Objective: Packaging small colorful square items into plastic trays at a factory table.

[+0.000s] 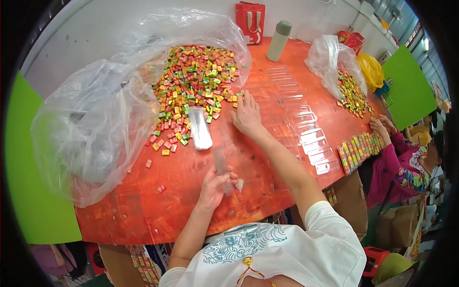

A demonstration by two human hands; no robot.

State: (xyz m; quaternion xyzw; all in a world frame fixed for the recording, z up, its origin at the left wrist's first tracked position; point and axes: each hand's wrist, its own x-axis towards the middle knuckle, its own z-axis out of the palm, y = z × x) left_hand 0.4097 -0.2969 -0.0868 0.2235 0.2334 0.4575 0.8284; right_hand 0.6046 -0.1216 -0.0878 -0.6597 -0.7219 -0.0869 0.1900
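Note:
My left hand is closed round a narrow clear plastic tray, held upright near the front of the red table. My right hand reaches forward with its fingers stretched out. Its fingertips touch a few small wrapped candies at the right edge of a big loose pile in red, yellow, green and orange. Between the pile and my left hand lies a long, shiny silvery piece, whose kind I cannot make out. A crumpled whitish scrap sits beside my left fingers.
Large clear bags surround the pile. Several clear trays lie in a row to my right. A flask and a red bag stand at the back. On the right, a co-worker's hands are by filled candy rows.

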